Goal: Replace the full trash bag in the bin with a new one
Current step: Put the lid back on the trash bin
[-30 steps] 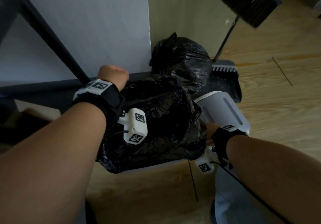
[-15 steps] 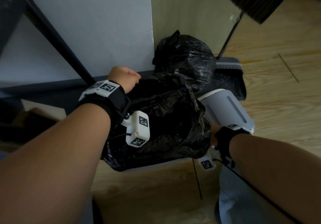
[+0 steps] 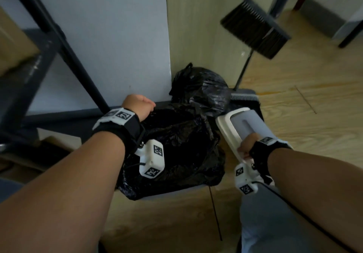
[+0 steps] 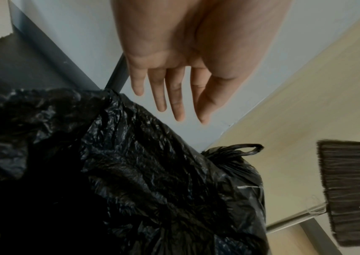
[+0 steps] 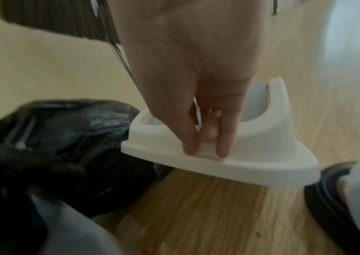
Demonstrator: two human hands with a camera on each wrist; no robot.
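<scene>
Two black plastic bags showed near a white wall (image 3: 108,46) on a wooden floor (image 3: 314,115). The full trash bag (image 3: 198,88) sat on the floor at the far side of the bin (image 3: 176,193), in the wall corner. It looked rounded and tightly stuffed, with its top knotted into a small loop. A dustpan (image 3: 245,97) lay just to its right, and a broom (image 3: 255,27) stood farther off. The new bag (image 3: 176,150) lay crumpled and glossy over the bin's mouth, its edges draped down the outside.

Both bags appeared thin, soft and slippery, likely to tear if snagged. The full one probably had some weight, so the knotted loop seemed the best place to lift it. The loose one would be best taken by its edge and tucked around the bin's rim.

The left hand (image 3: 137,105) hovered above the far left edge of the new bag. Its fingers (image 4: 175,96) were straight and slightly spread, holding nothing.

The right hand (image 3: 247,144) held the white bin lid (image 3: 243,123) just right of the bin, tilted and off the bin. Its fingers were curled over the lid's rim, pinching it. The lid looked stiff and light, with a grey flap in the middle. Whether the liner was fully seated under the folds could not be told.
</scene>
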